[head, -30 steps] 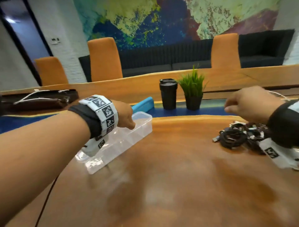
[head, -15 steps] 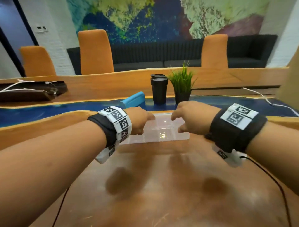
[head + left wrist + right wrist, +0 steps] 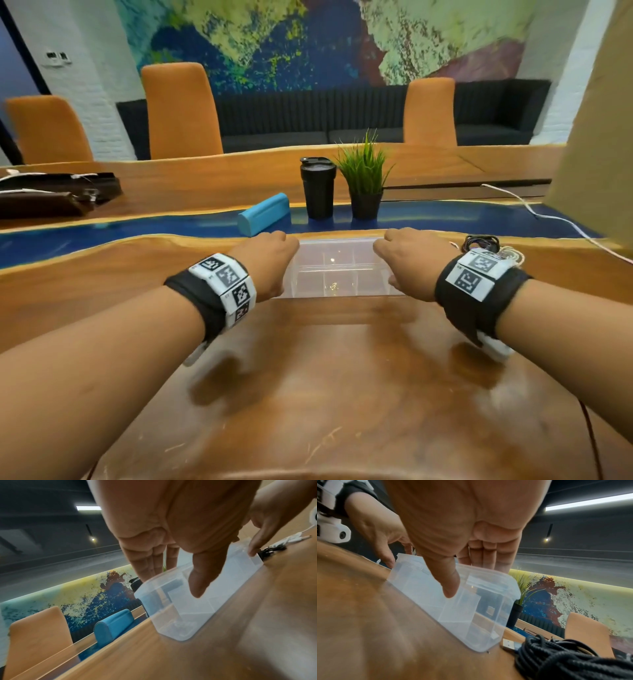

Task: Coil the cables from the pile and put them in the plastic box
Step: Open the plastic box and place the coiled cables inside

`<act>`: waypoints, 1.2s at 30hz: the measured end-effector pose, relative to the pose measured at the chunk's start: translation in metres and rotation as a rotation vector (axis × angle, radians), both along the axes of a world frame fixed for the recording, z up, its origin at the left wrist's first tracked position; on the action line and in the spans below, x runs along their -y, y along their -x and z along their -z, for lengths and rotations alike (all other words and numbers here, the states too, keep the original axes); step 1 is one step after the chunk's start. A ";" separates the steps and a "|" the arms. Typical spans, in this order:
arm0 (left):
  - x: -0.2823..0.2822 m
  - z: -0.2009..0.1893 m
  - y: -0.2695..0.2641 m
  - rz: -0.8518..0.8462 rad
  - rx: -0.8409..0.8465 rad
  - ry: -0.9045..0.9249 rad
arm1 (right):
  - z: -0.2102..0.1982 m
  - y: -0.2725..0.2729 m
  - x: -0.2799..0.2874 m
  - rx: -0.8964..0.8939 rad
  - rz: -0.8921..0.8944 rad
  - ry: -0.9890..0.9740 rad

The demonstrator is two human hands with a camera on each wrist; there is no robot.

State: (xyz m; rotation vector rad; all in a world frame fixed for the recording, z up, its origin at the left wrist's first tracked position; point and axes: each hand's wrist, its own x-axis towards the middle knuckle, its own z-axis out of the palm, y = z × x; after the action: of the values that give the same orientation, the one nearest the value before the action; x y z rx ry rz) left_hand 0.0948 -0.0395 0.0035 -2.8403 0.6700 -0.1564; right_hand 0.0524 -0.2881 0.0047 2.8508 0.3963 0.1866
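Observation:
A clear plastic box (image 3: 335,270) with inner dividers stands on the wooden table (image 3: 325,377), held at both short ends. My left hand (image 3: 270,260) grips its left end, fingers behind the far wall and thumb on the near side, as the left wrist view shows for the box (image 3: 180,608) and hand (image 3: 171,582). My right hand (image 3: 407,260) grips the right end of the box (image 3: 471,608) the same way (image 3: 471,580). The pile of black cables (image 3: 479,241) lies just right of the box, close up as a braided tangle (image 3: 565,660) with a USB plug.
Behind the box stand a black tumbler (image 3: 318,188), a small potted plant (image 3: 364,181) and a blue case (image 3: 263,214) on the table's blue strip. A dark bag (image 3: 51,195) lies far left. A white cable (image 3: 548,219) runs along the right.
My right hand left the cable pile and took the box's right end. The box went from the left, held by the left hand alone, to straight ahead beside the pile.

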 end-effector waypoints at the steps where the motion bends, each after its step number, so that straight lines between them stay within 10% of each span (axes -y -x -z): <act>1: -0.001 0.002 0.005 0.009 0.023 0.000 | 0.000 0.003 0.000 0.005 -0.012 0.003; 25: -0.001 0.003 0.046 0.083 0.008 -0.116 | -0.010 0.032 -0.013 -0.189 -0.004 0.237; 32: -0.028 -0.033 0.030 0.080 0.079 0.148 | -0.035 0.048 0.003 0.230 -0.079 -0.240; 36: -0.041 -0.052 0.016 0.088 0.019 0.432 | -0.015 0.043 -0.018 -0.086 -0.066 -0.164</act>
State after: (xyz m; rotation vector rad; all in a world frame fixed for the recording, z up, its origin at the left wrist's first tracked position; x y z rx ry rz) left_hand 0.0788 0.0014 0.0556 -3.2103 0.8475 -0.3844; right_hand 0.0091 -0.2698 0.0201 3.0167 0.5152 0.1134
